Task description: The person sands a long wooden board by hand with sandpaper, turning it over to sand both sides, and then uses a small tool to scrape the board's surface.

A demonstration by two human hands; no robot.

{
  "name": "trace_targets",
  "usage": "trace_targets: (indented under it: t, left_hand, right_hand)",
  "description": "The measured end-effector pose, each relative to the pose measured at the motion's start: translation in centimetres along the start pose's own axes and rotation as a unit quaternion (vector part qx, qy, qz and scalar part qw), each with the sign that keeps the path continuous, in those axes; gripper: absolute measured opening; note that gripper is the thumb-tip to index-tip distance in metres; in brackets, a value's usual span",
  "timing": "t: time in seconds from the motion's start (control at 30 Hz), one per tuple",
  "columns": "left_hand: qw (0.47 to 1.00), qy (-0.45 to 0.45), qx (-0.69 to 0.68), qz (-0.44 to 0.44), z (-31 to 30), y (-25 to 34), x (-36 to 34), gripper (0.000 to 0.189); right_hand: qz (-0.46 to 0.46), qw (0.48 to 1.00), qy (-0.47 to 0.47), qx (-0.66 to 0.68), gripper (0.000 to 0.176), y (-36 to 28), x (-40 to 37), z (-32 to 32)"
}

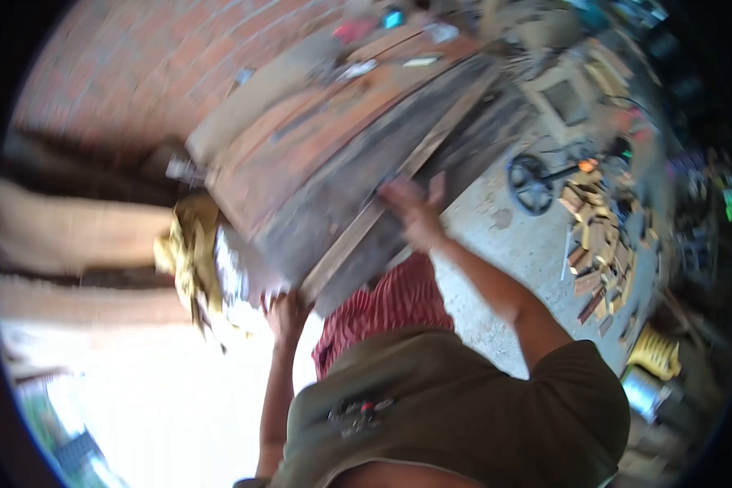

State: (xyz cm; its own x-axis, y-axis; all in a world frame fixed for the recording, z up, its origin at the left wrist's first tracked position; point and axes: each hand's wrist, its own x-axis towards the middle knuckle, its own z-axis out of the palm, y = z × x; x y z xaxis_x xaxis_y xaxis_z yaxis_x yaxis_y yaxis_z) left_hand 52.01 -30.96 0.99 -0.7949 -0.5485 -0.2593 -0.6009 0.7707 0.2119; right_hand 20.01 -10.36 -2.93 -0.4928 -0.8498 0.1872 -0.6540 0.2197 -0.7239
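Observation:
A long, narrow wooden strip lies slantwise across the dark planks of a wooden workbench. At the strip's near end, my left hand is closed around it by the bench edge. Farther up, my right hand is over the strip, blurred by motion, with its thumb apart and its fingers stretched out. A small dark patch shows at those fingertips, too smeared to name.
Yellowish cloth hangs at the bench's left end. Small items lie along its far side, below a brick wall. On the floor to the right are a black wheel, a heap of wood offcuts and a yellow crate.

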Motion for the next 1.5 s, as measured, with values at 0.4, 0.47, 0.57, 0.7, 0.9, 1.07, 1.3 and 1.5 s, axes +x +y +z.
trace_targets:
  t: [0.4, 0.47, 0.57, 0.7, 0.9, 1.07, 1.3, 1.5]
  left_hand:
    - [0.997, 0.066, -0.002, -0.035, 0.8, 0.1, -0.5, 0.041]
    - [0.996, 0.083, -0.006, -0.037, 1.0, 0.0, -0.9, 0.041]
    - [0.996, 0.079, -0.026, -0.045, 1.7, 0.2, -0.7, 0.039]
    - [0.992, 0.081, -0.069, -0.061, 2.0, 0.5, -0.8, 0.037]
    - [0.991, 0.076, -0.081, -0.077, 2.9, 0.0, -0.4, 0.038]
    - [0.989, 0.083, -0.109, -0.049, 3.8, -1.1, -0.4, 0.041]
    - [0.989, 0.083, -0.110, -0.056, 3.1, -0.8, -0.4, 0.051]
    - [0.999, 0.023, -0.025, -0.032, -2.7, 1.1, -0.3, 0.074]
  right_hand:
    - [0.114, 0.929, 0.117, -0.332, 0.050, 4.0, 2.8, -3.7]
    - [0.107, 0.929, 0.109, -0.337, 0.049, 3.9, 2.8, -4.0]
    - [0.096, 0.926, 0.111, -0.348, 0.049, 4.1, 2.8, -4.1]
    - [0.102, 0.911, 0.142, -0.374, 0.050, 3.6, 2.8, -3.3]
    - [-0.049, 0.966, -0.004, -0.254, 0.083, -6.1, 1.7, 2.3]
    - [-0.215, 0.957, -0.155, -0.120, 0.085, -12.4, -2.4, 9.8]
    - [-0.092, 0.967, -0.036, -0.235, 0.070, -3.6, 1.4, 0.0]
    - [0.095, 0.928, 0.151, -0.326, 0.047, 2.6, 3.4, -4.4]
